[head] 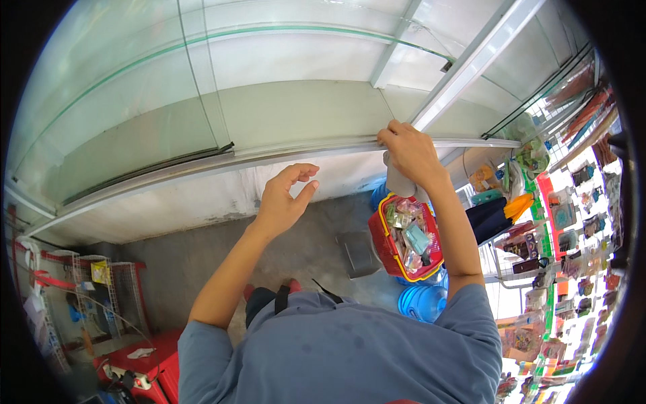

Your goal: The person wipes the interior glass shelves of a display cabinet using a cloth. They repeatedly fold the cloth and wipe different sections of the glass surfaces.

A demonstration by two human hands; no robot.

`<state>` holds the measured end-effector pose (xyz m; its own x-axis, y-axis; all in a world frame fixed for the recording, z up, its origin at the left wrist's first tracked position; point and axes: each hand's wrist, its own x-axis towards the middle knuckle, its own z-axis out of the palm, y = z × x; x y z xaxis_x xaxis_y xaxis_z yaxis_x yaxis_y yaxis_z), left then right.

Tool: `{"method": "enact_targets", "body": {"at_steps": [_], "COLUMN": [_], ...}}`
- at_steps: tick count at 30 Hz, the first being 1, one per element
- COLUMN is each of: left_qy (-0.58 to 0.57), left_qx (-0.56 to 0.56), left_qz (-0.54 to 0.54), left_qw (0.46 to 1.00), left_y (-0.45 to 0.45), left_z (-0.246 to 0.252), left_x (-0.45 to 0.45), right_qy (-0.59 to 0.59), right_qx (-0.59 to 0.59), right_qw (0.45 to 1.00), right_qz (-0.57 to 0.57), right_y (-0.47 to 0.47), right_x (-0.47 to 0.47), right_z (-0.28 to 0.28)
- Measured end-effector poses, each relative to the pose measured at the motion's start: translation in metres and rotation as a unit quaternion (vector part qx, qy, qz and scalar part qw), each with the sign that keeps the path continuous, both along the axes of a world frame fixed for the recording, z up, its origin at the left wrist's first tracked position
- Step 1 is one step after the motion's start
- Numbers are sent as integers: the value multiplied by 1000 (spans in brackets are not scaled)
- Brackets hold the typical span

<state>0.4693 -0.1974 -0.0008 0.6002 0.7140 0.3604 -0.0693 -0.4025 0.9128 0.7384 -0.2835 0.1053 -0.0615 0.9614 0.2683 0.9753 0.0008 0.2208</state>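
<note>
My right hand (413, 154) is at the metal front rail (308, 150) of a glass display cabinet, near the foot of a metal upright post (467, 65). A grey cloth (399, 177) hangs down from under its curled fingers. My left hand (283, 199) hovers just in front of the rail, apart from it, with fingers bent, thumb separate and nothing in it. Behind the rail lies the cabinet's pale floor panel (313, 113). A glass shelf (282, 29) spans above it, and a sliding glass pane (131, 101) covers the left part.
A red plastic basket (379, 245) with a yellow rim holds small packaged goods, below my right forearm. Blue water jugs (423, 303) and a dark grey bin (357, 255) stand around it. Hanging packaged goods (562, 217) line the right side. Wire racks (93, 298) stand at left.
</note>
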Motion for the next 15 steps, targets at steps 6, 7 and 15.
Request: {"method": "enact_targets", "body": {"at_steps": [6, 7, 15], "left_qy": [-6, -11, -25], "left_qx": [-10, -4, 27], "left_qz": [19, 20, 40], "left_qw": [1000, 1000, 999], "left_y": [-5, -5, -4], "left_z": [2, 2, 2], "left_x": [-15, -18, -34], "right_qy": [22, 26, 71], "right_qx": [30, 31, 56], "right_qw": [999, 999, 996], "right_qz": [-30, -24, -3], "right_y": [9, 9, 11], "right_x": [-1, -2, -16], "right_z": [-7, -8, -19]}}
